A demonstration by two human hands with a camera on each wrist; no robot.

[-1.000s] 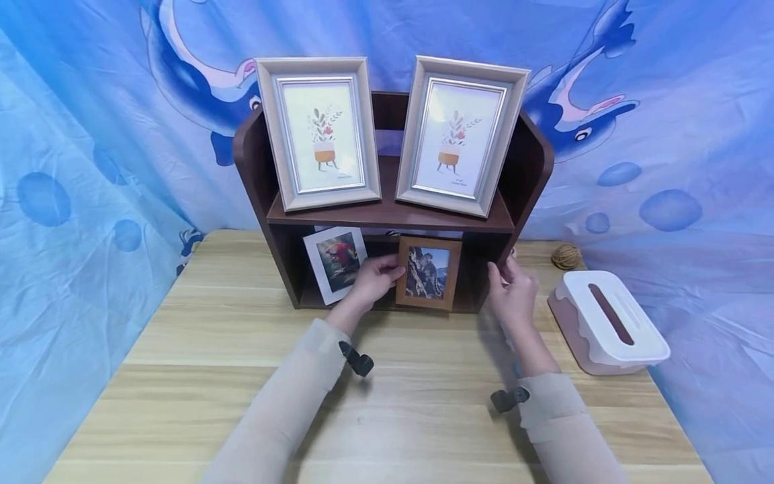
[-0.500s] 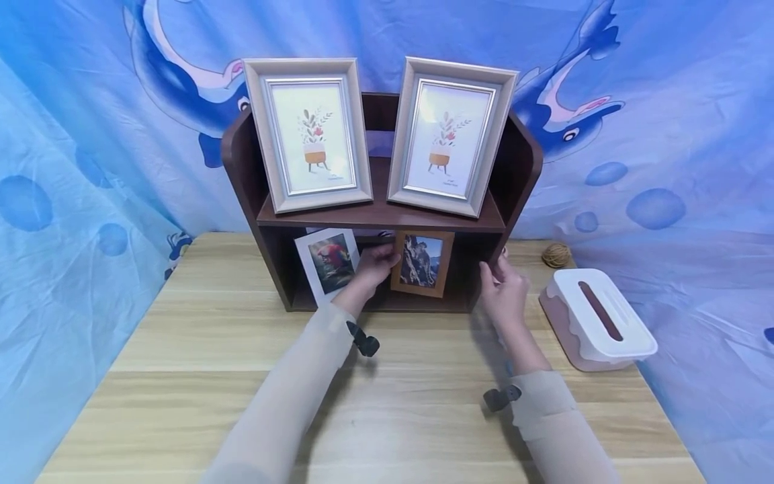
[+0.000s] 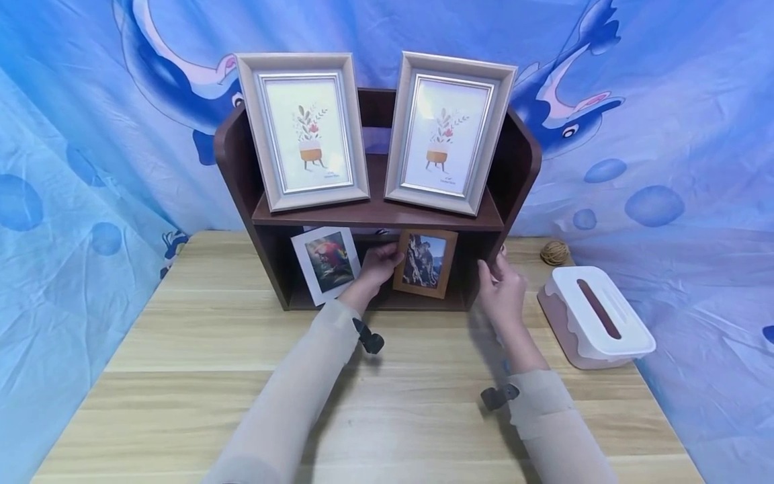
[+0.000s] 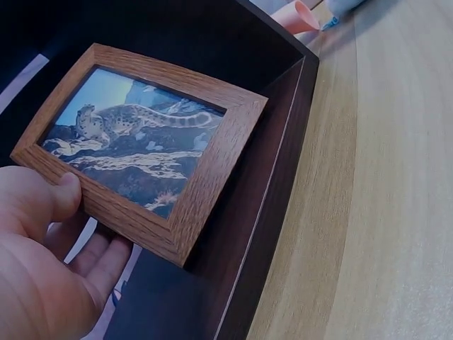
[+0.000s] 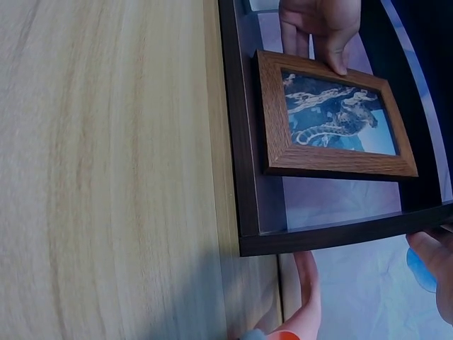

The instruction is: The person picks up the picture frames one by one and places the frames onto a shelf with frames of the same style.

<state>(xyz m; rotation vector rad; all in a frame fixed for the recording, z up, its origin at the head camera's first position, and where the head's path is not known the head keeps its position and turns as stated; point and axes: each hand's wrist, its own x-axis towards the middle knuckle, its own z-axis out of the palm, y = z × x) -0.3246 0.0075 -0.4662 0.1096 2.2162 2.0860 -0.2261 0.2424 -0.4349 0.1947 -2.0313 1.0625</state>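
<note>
My left hand point(image 3: 377, 265) pinches the left edge of a brown wooden picture frame point(image 3: 425, 263), its thumb on the front and its fingers behind. The frame, with a snow leopard photo point(image 4: 134, 134), leans slightly inside the lower compartment of a dark brown two-tier shelf point(image 3: 377, 214). At the shelf's right side panel, my right hand point(image 3: 504, 292) grips the front edge; some of its fingers are hidden behind the panel. A white picture frame point(image 3: 326, 265) with a parrot photo stands left of my left hand, partly covered by it.
On the upper tier stand two large beige picture frames, a left one point(image 3: 305, 134) and a right one point(image 3: 449, 134). Right of the shelf are a white-lidded tissue box point(image 3: 595, 316) and a ball of twine point(image 3: 554, 253). A pink curved object point(image 5: 309, 294) lies beyond the side panel.
The brown frame has gone back deeper into the lower compartment with my left hand; its bottom edge no longer overlaps the shelf's front edge. My right hand keeps its place. The head view has shifted slightly.
</note>
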